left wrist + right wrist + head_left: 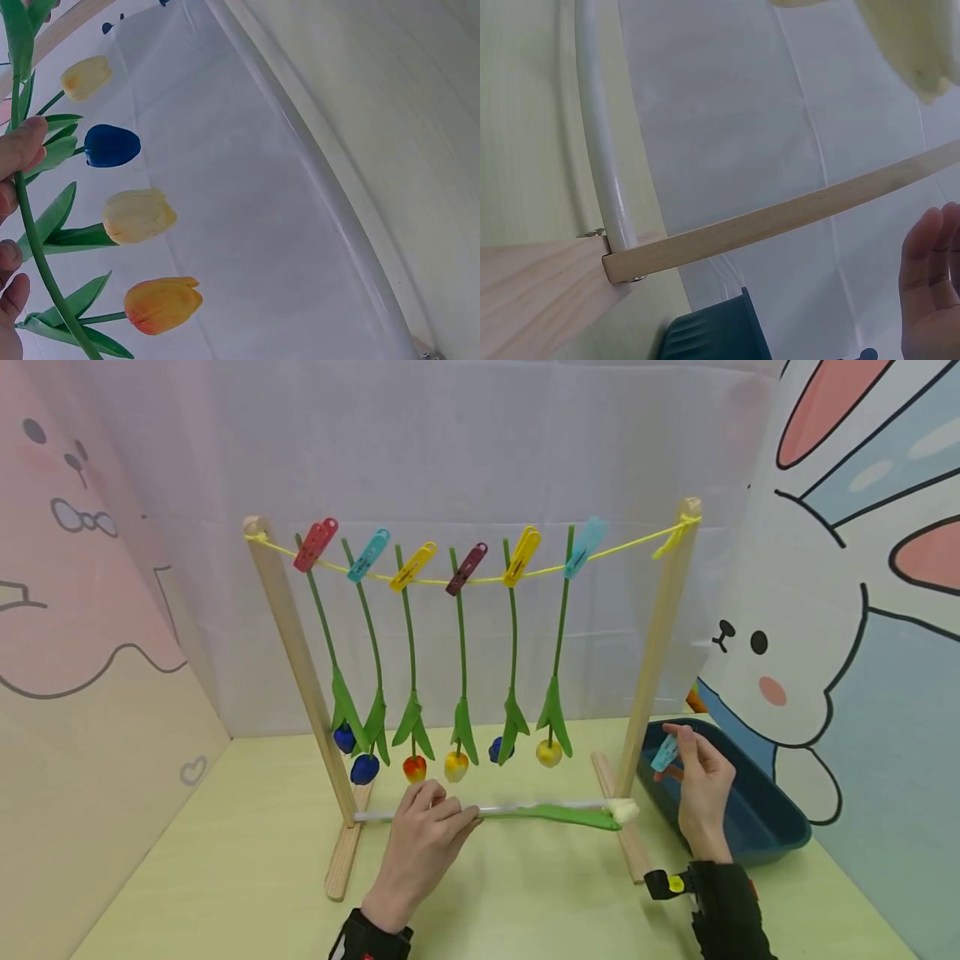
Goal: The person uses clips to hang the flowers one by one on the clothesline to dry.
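My left hand (433,839) pinches the green stem of a pale yellow tulip (622,812), held sideways low in front of a wooden frame (283,652). Its stem (30,225) crosses the fingers in the left wrist view. To the right, my right hand (705,781) pinches a light blue clothespin (665,753) near the rim of a dark blue bin (780,835). Above, several tulips hang bloom-down from a yellow string (547,572), each clipped by a clothespin, such as a red one (316,545). The right wrist view does not show the clothespin.
A white rod (371,816) joins the frame's two posts near the bottom, behind the held stem. Wooden feet (345,860) support the frame on the pale table (225,860). A white sheet (465,443) hangs behind, with cartoon-printed panels (885,693) at both sides.
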Tool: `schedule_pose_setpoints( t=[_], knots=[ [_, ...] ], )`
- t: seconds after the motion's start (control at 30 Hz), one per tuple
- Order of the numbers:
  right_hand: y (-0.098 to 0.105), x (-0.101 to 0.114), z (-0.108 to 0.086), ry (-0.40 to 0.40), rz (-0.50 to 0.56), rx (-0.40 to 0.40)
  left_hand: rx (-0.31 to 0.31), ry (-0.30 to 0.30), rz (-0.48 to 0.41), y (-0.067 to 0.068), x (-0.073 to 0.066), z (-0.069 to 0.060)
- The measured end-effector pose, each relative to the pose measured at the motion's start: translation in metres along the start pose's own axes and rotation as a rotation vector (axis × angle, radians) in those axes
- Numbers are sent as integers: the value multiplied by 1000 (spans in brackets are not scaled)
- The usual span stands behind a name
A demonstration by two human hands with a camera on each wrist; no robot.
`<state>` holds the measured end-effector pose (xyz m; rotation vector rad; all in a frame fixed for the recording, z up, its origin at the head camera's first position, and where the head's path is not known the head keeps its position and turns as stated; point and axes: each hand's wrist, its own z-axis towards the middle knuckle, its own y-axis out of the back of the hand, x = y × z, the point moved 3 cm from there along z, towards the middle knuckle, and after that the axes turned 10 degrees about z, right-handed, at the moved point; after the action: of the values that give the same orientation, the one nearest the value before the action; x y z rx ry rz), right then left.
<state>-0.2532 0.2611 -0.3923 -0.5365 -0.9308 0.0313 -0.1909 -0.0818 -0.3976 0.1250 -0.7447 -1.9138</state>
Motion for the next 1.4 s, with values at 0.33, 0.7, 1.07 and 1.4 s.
schedule_pose_setpoints(
  t=[0.33,0.7,1.07,1.4],
  knots=[
    [1,-1,1,-34,31,-34,-101,43,50,5,0,1],
    [1,0,0,-31,-7,-39,-243,146,36,11,3,1],
    [2,1,0,-24,-5,-34,-290,233,-229,16,0,4],
    [3,0,1,-31,-15,-38,-309,237,-531,19,-10,11]
  ],
)
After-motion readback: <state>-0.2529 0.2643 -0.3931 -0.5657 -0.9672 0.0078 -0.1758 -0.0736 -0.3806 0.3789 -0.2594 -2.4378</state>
